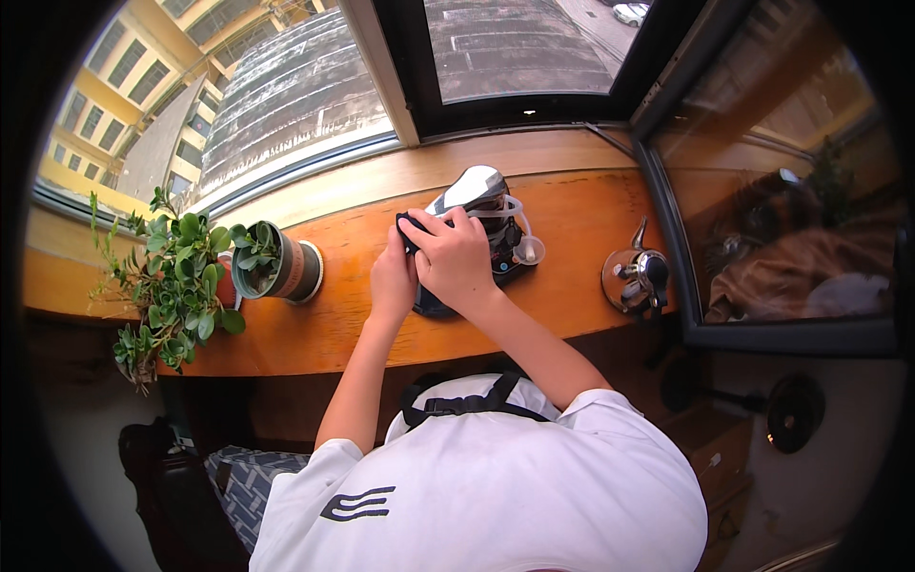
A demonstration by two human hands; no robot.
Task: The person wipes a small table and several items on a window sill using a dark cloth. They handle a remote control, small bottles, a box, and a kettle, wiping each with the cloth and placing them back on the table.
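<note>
A small appliance (475, 187) with a silvery-white top and a dark body stands on the wooden sill. A clear hose curves down its right side to a small clear cup (530, 250). Both hands meet at its left side, around a small black part (406, 227). My left hand (393, 279) grips that part from below and the left. From the right, my right hand (456, 250) lies over it with bent fingers, in front of the appliance's body. Whether the black part is joined to the appliance is hidden by my hands.
Left on the orange wooden sill (343, 336) are a leafy plant (182, 279) and a tilted-looking dark pot (289, 268). A shiny metal kettle (632, 280) stands at the right, beside the inward-opened window sash (675, 236). A window frame (515, 118) borders the back.
</note>
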